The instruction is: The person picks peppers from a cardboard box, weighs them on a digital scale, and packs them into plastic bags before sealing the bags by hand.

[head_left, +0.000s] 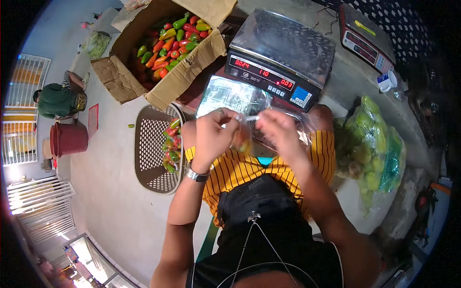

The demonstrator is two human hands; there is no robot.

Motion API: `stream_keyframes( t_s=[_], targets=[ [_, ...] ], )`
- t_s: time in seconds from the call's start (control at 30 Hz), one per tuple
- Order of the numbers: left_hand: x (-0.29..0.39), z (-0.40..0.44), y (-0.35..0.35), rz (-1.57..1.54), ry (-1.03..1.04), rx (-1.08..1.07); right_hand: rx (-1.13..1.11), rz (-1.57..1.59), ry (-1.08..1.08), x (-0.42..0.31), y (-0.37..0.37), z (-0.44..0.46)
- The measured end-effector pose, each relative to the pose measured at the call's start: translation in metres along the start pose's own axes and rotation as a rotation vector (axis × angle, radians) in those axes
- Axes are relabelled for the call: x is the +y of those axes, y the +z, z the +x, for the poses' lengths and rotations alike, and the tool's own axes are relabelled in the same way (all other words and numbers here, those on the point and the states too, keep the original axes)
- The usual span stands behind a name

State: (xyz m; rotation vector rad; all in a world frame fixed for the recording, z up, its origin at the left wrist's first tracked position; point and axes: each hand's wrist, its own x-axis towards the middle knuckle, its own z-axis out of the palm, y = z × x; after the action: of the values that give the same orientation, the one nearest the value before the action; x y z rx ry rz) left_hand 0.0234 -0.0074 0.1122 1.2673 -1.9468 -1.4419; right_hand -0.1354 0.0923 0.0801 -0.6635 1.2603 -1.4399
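The left hand (218, 132) and the right hand (278, 129) are close together over the lap. The left fingers pinch the top of a small clear plastic bag (244, 142). The right fingers pinch the thin, twisted end of the same bag. The bag hangs between the hands, nearer the left one, with red and yellow-green things inside, a bit blurry.

Just past the hands is a shiny plastic packet (230, 96). Behind it sits a digital scale (288, 43) with red numbers lit up. A cardboard box (117, 79) holds lots of red, orange, yellow and green peppers (175, 45). On the left, a plastic basket (144, 161) with holes has more peppers in it. On the right is a big see-through bag (370, 144) of green vegetables.
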Motion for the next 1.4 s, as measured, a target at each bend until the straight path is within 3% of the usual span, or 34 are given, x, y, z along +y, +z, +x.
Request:
stream_keyframes(
  t_s=[0.03, 0.07, 0.1, 0.17, 0.2, 0.27, 0.3, 0.33, 0.37, 0.43, 0.47, 0.5, 0.57, 0.6, 0.63, 0.7, 0.73, 0.77, 0.83, 0.9, 0.93, 1.0, 1.03, 1.07, 1.2, 1.4],
  targets=[
    [0.009, -0.003, 0.007, 0.138, 0.181, 0.092, -0.046, 0.098, 0.082, -0.001, 0.019, -0.017],
    [-0.002, 0.001, 0.012, -0.048, 0.265, 0.098, -0.118, 0.350, 0.167, 0.015, 0.037, -0.036],
    [0.012, -0.004, 0.005, -0.216, 0.208, -0.001, -0.191, 0.600, 0.245, 0.036, 0.045, -0.041],
    [-0.001, -0.007, -0.007, -0.563, 0.085, -0.292, -0.287, 0.792, 0.387, 0.081, 0.024, -0.031],
    [-0.012, -0.005, -0.006, -0.468, 0.165, -0.307, -0.271, 0.619, 0.284, 0.083, 0.006, -0.018],
    [-0.010, 0.000, -0.013, -0.301, 0.035, -0.276, -0.198, 0.249, 0.105, 0.087, -0.031, 0.010],
    [-0.009, 0.005, -0.014, -0.216, -0.027, -0.265, -0.214, 0.326, 0.176, 0.044, -0.035, 0.016],
    [-0.021, 0.011, -0.006, -0.264, -0.138, -0.186, -0.162, 0.163, 0.110, 0.028, -0.032, 0.018],
    [-0.017, 0.011, -0.001, 0.085, 0.161, -0.034, -0.093, 0.186, 0.110, 0.022, -0.014, 0.009],
    [0.016, -0.002, 0.011, 0.020, 0.120, 0.125, 0.037, 0.226, 0.095, 0.021, 0.035, -0.020],
    [0.006, -0.001, 0.008, -0.225, 0.055, 0.045, -0.072, 0.417, 0.102, 0.027, 0.046, -0.031],
    [-0.004, -0.002, 0.004, -0.478, 0.187, -0.053, -0.237, 0.655, 0.099, 0.039, 0.045, -0.036],
    [-0.018, -0.003, -0.009, -0.565, 0.167, -0.279, -0.193, 0.586, 0.230, 0.051, 0.026, -0.029],
    [-0.036, 0.003, -0.014, -0.624, 0.084, -0.300, -0.125, 0.494, 0.273, 0.049, 0.008, -0.018],
    [-0.031, 0.008, -0.013, -0.477, 0.030, -0.270, -0.061, 0.405, 0.322, 0.047, -0.009, -0.006],
    [-0.029, 0.011, -0.012, -0.211, -0.015, -0.217, -0.290, 0.164, 0.121, 0.037, -0.032, 0.019],
    [-0.023, 0.009, -0.005, -0.080, 0.107, -0.047, -0.111, -0.151, 0.030, 0.018, -0.012, 0.016],
    [-0.016, 0.006, 0.007, 0.051, 0.225, 0.126, 0.061, -0.295, -0.233, 0.021, 0.007, 0.013],
    [-0.009, -0.002, 0.020, -0.082, 0.271, 0.291, 0.075, -0.001, -0.142, 0.021, 0.033, -0.011],
    [-0.016, -0.011, 0.018, -0.612, 0.260, 0.080, -0.144, 0.427, -0.061, 0.026, 0.039, -0.026],
    [-0.027, -0.014, 0.015, -0.801, 0.143, 0.036, -0.076, -0.105, -0.446, 0.038, 0.033, -0.010],
    [-0.036, -0.005, 0.004, -1.007, 0.097, -0.222, -0.107, 0.340, 0.030, 0.036, 0.011, -0.016],
    [-0.042, -0.002, 0.003, -0.783, 0.121, -0.228, -0.179, 0.172, 0.075, 0.030, -0.001, -0.007],
    [-0.043, -0.003, -0.002, -0.785, 0.050, -0.299, -0.196, 0.001, -0.025, 0.025, -0.006, -0.002],
    [-0.042, -0.002, -0.005, -0.569, 0.172, -0.155, -0.086, -0.521, -0.389, -0.006, 0.001, -0.004],
    [-0.032, -0.008, 0.001, -0.520, 0.004, -0.081, 0.023, -0.684, -0.568, -0.014, 0.007, -0.007]
  ],
)
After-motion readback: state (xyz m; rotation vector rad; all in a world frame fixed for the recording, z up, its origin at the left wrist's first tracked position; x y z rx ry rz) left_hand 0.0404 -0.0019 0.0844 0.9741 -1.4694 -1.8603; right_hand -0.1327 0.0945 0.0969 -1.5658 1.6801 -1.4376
